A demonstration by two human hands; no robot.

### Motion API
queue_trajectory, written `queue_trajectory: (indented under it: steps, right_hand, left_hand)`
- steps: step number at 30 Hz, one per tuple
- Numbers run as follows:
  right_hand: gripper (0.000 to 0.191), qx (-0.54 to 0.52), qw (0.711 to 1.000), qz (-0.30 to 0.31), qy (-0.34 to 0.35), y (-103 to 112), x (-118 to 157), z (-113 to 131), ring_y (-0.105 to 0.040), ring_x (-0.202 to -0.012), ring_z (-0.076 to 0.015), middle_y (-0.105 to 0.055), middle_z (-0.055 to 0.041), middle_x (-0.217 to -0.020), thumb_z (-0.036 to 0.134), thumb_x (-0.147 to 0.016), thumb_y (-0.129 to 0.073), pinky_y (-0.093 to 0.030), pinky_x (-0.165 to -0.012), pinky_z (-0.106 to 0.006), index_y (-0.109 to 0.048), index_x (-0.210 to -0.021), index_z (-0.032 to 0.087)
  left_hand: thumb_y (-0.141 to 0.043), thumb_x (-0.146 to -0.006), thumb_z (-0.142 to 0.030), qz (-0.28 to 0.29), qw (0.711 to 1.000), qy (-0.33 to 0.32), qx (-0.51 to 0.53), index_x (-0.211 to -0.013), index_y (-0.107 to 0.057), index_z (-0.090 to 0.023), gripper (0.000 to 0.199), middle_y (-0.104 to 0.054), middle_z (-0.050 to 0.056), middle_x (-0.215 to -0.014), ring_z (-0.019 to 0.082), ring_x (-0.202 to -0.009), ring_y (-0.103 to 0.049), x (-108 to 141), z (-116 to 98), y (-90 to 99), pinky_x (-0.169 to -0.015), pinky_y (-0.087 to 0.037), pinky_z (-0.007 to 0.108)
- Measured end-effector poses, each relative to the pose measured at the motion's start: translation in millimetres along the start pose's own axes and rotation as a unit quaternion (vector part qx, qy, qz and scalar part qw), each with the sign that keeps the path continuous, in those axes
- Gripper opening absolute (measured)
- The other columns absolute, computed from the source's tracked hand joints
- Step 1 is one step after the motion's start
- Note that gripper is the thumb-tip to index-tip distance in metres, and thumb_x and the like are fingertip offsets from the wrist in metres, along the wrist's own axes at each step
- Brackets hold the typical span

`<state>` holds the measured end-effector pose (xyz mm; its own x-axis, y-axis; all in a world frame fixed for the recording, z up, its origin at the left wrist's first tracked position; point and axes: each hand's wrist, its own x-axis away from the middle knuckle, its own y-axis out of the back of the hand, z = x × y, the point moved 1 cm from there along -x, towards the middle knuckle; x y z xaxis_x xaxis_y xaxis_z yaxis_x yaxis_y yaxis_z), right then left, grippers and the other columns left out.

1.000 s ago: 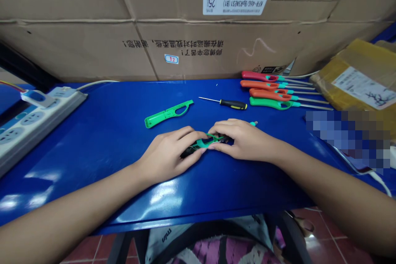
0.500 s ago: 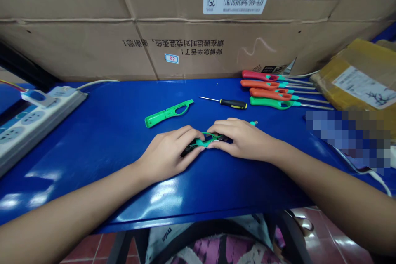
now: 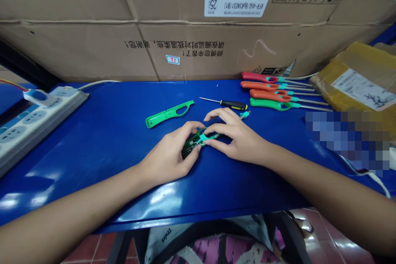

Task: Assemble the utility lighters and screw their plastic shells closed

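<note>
My left hand (image 3: pixel 171 150) is closed round the handle end of an opened green stick lighter (image 3: pixel 192 145), its dark inner parts facing up. With thumb and finger, my right hand (image 3: pixel 236 134) pinches at the teal trigger (image 3: pixel 202 137) in the middle of the lighter, its index finger raised. The lighter's teal nozzle collar (image 3: pixel 245 114) pokes out beyond my right hand; that hand hides much of the front part. A loose green handle shell half (image 3: pixel 168 114) lies hollow side up behind my left hand. A black and yellow screwdriver (image 3: pixel 234 104) rests just behind my right hand.
Several whole stick lighters (image 3: pixel 269 94) lie in a row at the back right, beside a yellow-taped parcel (image 3: pixel 359 78). A white power strip (image 3: pixel 40 111) stands at the left. A large cardboard box (image 3: pixel 102 49) walls off the back of the blue table (image 3: pixel 93 152).
My right hand has shifted its hold to the trigger and lifted its index finger. The lighter has turned, its nozzle end swinging away from me and its inner parts showing more.
</note>
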<state>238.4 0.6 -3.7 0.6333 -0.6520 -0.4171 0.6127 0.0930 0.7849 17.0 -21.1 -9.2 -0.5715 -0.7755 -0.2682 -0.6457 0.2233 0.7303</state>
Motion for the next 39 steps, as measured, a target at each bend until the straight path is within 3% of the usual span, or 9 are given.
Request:
queue_trajectory:
  steps: [4, 9, 18, 23, 28, 33, 37, 39]
  right_hand:
    - [0.007, -0.039, 0.999, -0.008, -0.019, -3.8, 0.2, -0.1, -0.056, -0.125, -0.0262, -0.062, -0.0117, -0.127, 0.025, -0.093, -0.071, -0.045, -0.108, -0.050, -0.074, -0.097, 0.021]
    - [0.007, -0.052, 0.999, -0.011, 0.007, -4.2, -0.8, 1.6, -0.057, -0.121, -0.0257, -0.063, -0.0112, -0.124, 0.021, -0.094, -0.068, -0.047, -0.105, -0.050, -0.074, -0.096, 0.022]
    - [0.010, 0.011, 0.998, 0.018, 0.050, -0.5, -0.9, 5.4, -0.054, -0.122, -0.0277, -0.060, -0.0148, -0.128, 0.019, -0.096, -0.063, -0.045, -0.105, -0.050, -0.073, -0.097, 0.018]
    - [0.011, 0.025, 0.999, 0.014, 0.026, -6.7, -0.3, 3.5, -0.055, -0.120, -0.0280, -0.060, -0.0149, -0.126, 0.021, -0.097, -0.062, -0.047, -0.102, -0.049, -0.073, -0.095, 0.018]
    - [0.014, 0.031, 0.999, 0.028, 0.000, -5.2, -0.2, 1.4, -0.058, -0.115, -0.0264, -0.061, -0.0119, -0.122, 0.033, -0.095, -0.069, -0.047, -0.097, -0.044, -0.071, -0.090, 0.020]
    - [0.022, 0.019, 0.998, 0.064, 0.006, 8.4, -1.3, 2.5, -0.062, -0.110, -0.0236, -0.065, -0.0091, -0.116, 0.038, -0.092, -0.073, -0.045, -0.097, -0.040, -0.062, -0.101, 0.021]
    - [0.031, -0.021, 0.997, 0.048, -0.061, 11.4, -0.7, -3.7, -0.065, -0.096, -0.0210, -0.070, -0.0057, -0.104, 0.034, -0.092, -0.073, -0.045, -0.090, -0.037, -0.057, -0.114, 0.022]
    - [0.025, -0.021, 0.996, 0.062, -0.063, 9.0, 0.0, -7.4, -0.066, -0.092, -0.0205, -0.072, -0.0041, -0.098, 0.035, -0.093, -0.072, -0.043, -0.091, -0.038, -0.061, -0.111, 0.021]
  left_hand:
    - [-0.057, -0.096, -0.020, -0.004, 1.000, -0.014, 0.002, -0.136, -0.045, -0.023, 0.042, -0.067, 0.004, -0.109, 0.018, -0.094, -0.068, -0.3, 1.0, -1.8, -0.082, -0.054, 0.029]
    - [-0.057, -0.095, -0.018, -0.015, 1.000, -0.022, 0.002, -0.135, -0.047, -0.021, 0.041, -0.070, 0.006, -0.110, 0.019, -0.096, -0.070, -1.1, 1.7, -2.5, -0.087, -0.056, 0.031]
    - [-0.057, -0.094, -0.016, -0.023, 0.999, -0.033, -0.007, -0.134, -0.049, -0.019, 0.041, -0.071, 0.007, -0.116, 0.019, -0.101, -0.071, 0.8, 0.3, -4.0, -0.088, -0.057, 0.030]
    - [-0.056, -0.098, -0.020, -0.024, 0.999, -0.033, 0.004, -0.132, -0.051, -0.019, 0.035, -0.071, 0.008, -0.119, 0.020, -0.104, -0.070, -0.2, -0.2, -4.3, -0.089, -0.056, 0.031]
    - [-0.053, -0.102, -0.025, -0.022, 1.000, 0.002, 0.007, -0.129, -0.053, -0.023, 0.027, -0.072, 0.004, -0.105, 0.017, -0.093, -0.071, -0.9, 1.1, -4.2, -0.083, -0.056, 0.029]
    - [-0.054, -0.101, -0.025, -0.028, 1.000, 0.006, -0.008, -0.130, -0.051, -0.023, 0.029, -0.070, 0.004, -0.104, 0.018, -0.091, -0.070, -0.3, 2.7, -1.9, -0.078, -0.055, 0.029]
    - [-0.054, -0.101, -0.025, -0.028, 0.999, -0.007, -0.028, -0.131, -0.050, -0.024, 0.030, -0.071, 0.003, -0.103, 0.018, -0.088, -0.070, 0.0, 3.5, 0.1, -0.078, -0.055, 0.029]
    - [-0.053, -0.101, -0.022, -0.030, 0.998, -0.028, -0.039, -0.131, -0.050, -0.023, 0.030, -0.071, 0.004, -0.107, 0.018, -0.093, -0.071, 0.2, 3.3, 0.7, -0.081, -0.055, 0.029]
